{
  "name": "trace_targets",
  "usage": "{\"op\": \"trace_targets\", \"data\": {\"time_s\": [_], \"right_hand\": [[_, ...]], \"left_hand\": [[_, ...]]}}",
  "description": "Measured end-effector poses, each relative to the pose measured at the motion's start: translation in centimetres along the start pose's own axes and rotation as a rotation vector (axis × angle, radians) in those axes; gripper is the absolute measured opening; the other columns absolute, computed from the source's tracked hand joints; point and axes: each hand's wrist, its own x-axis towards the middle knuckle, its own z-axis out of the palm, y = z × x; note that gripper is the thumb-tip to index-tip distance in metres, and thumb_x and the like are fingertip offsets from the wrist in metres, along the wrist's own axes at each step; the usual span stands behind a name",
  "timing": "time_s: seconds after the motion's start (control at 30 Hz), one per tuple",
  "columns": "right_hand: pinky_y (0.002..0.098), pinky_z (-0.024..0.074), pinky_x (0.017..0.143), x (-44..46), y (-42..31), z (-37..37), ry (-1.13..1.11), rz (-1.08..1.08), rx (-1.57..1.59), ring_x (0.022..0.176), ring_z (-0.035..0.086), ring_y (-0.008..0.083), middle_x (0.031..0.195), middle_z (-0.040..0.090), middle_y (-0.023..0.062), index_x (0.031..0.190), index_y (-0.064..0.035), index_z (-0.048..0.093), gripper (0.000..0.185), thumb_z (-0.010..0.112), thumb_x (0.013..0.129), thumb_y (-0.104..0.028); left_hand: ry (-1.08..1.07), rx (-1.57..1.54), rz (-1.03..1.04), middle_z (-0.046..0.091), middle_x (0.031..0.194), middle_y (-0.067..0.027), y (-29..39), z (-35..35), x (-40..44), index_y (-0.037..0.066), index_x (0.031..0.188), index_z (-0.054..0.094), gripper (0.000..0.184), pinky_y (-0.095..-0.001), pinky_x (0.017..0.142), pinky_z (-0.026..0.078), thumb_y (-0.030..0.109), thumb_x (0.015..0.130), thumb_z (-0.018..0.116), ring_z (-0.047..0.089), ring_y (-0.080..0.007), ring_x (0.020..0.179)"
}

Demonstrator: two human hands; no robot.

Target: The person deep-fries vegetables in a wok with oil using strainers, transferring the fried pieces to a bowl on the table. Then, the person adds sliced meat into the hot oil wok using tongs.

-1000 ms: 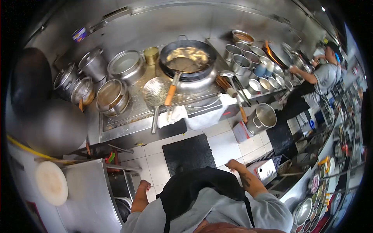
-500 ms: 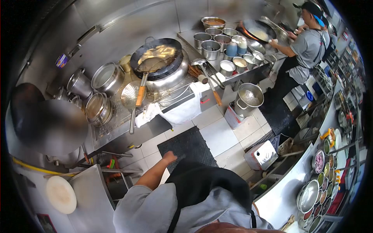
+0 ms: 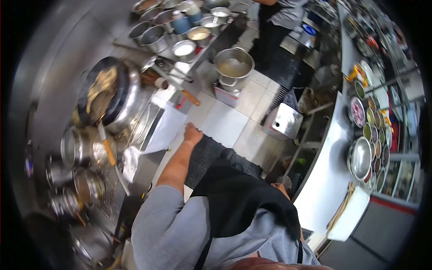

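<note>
My left hand (image 3: 193, 135) reaches forward over the floor, beside the stove's front edge. Its fingers are slightly apart and I see nothing in them. The white cloth (image 3: 165, 130) on the stove edge is the nearest thing to it. My right hand (image 3: 281, 188) shows only in part at my right side, near the lower shelf of the counter; its fingers are mostly hidden. On the stove sits a black wok (image 3: 119, 92) with browned food (image 3: 104, 82) and a strainer (image 3: 100, 105) in it. A wooden-handled ladle (image 3: 190, 96) juts over the stove's front edge.
A steel pot (image 3: 234, 63) stands on a box ahead. Pots crowd the stove at left. Along the right counter (image 3: 321, 198) are a steel bowl (image 3: 360, 158) and several small ingredient bowls. A black mat (image 3: 200, 157) lies underfoot. A co-worker (image 3: 288, 13) stands farther off.
My view has swung to the right, so the stove sits farther left and more of the right counter shows. My left arm reaches farther forward. My right hand has come into view.
</note>
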Motion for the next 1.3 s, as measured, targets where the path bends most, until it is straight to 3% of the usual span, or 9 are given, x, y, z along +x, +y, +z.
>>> {"op": "trace_targets", "data": {"time_s": [0.17,0.2,0.3,0.57,0.87,0.93,1.07,1.17,1.3], "right_hand": [[0.0348,0.0495,0.046,-4.2,2.3,1.3,0.051,0.112,-0.090,0.047,0.059,0.0227,0.061,0.061,0.0159,0.068,0.0050,0.060,0.037,0.051,0.084,-0.027],[0.0356,0.0510,0.047,-4.3,4.5,1.9,0.024,0.143,-0.136,0.046,0.060,0.0245,0.060,0.061,0.0167,0.068,0.0049,0.061,0.038,0.050,0.084,-0.027],[0.0337,0.0502,0.045,-6.0,3.9,2.9,0.040,0.453,-0.057,0.047,0.059,0.0210,0.058,0.061,0.0126,0.079,0.0011,0.063,0.033,0.053,0.085,-0.030],[0.0293,0.0523,0.046,-7.3,-2.9,3.6,0.096,0.482,0.275,0.057,0.064,0.0175,0.081,0.064,0.0094,0.100,0.0007,0.062,0.037,0.052,0.086,-0.033],[0.0302,0.0512,0.046,-4.2,-5.8,1.7,0.126,0.342,0.087,0.051,0.061,0.0164,0.067,0.063,0.0085,0.095,-0.0024,0.063,0.033,0.053,0.087,-0.033],[0.0330,0.0487,0.045,-2.9,-5.8,1.2,0.129,0.220,0.034,0.045,0.059,0.0185,0.058,0.062,0.0095,0.099,-0.0040,0.063,0.034,0.053,0.087,-0.034],[0.0390,0.0493,0.059,-1.2,-9.0,-1.0,0.282,-0.154,-0.215,0.057,0.062,0.0281,0.065,0.063,0.0144,0.095,-0.0026,0.064,0.028,0.055,0.084,-0.026],[0.0404,0.0488,0.062,1.8,-7.2,-0.7,0.453,-0.313,-0.256,0.064,0.062,0.0305,0.067,0.063,0.0142,0.085,-0.0017,0.064,0.024,0.057,0.083,-0.025],[0.0398,0.0485,0.062,2.7,-9.4,-4.0,0.416,-0.380,-0.202,0.065,0.063,0.0300,0.067,0.063,0.0135,0.076,-0.0009,0.064,0.026,0.057,0.084,-0.025]], "left_hand": [[0.086,-0.098,0.050,0.030,0.138,-0.0276,-6.2,3.5,14.2,-0.011,0.132,0.029,0.089,-0.0400,0.110,0.019,0.041,0.071,0.068,0.027,-0.0363,0.131],[0.044,-0.184,0.260,0.019,0.143,-0.0290,-5.1,1.2,14.8,-0.011,0.137,0.017,0.092,-0.0417,0.111,0.018,0.036,0.074,0.064,0.025,-0.0373,0.132],[0.052,0.530,0.487,0.057,0.113,-0.0225,-4.4,-0.2,19.6,0.001,0.111,0.057,0.048,-0.0432,0.095,0.039,0.034,0.076,0.060,0.052,-0.0365,0.109],[-0.038,0.633,0.207,0.057,0.115,-0.0226,0.6,0.6,20.2,-0.002,0.114,0.054,0.062,-0.0449,0.098,0.031,0.041,0.070,0.061,0.050,-0.0372,0.112],[-0.086,0.579,0.117,0.057,0.116,-0.0229,2.4,-4.3,18.0,-0.006,0.119,0.049,0.081,-0.0428,0.106,0.016,0.051,0.062,0.062,0.048,-0.0374,0.116],[0.840,0.477,0.390,0.064,0.090,-0.0134,-8.0,9.2,24.7,0.002,0.106,0.055,0.052,-0.0382,0.089,0.039,0.041,0.071,0.063,0.061,-0.0283,0.090],[-0.220,0.032,0.345,0.060,0.084,-0.0106,-5.6,10.5,13.2,0.005,0.100,0.054,0.042,-0.0361,0.080,0.037,0.036,0.074,0.062,0.057,-0.0250,0.082],[-0.621,-0.026,0.197,0.057,0.080,-0.0085,-8.6,10.0,3.7,0.006,0.096,0.053,0.035,-0.0345,0.074,0.036,0.033,0.075,0.061,0.054,-0.0225,0.076],[-0.779,-0.068,0.055,0.053,0.073,-0.0058,-11.6,8.1,-4.8,0.009,0.090,0.052,0.025,-0.0324,0.066,0.034,0.029,0.078,0.059,0.051,-0.0192,0.069]]}}
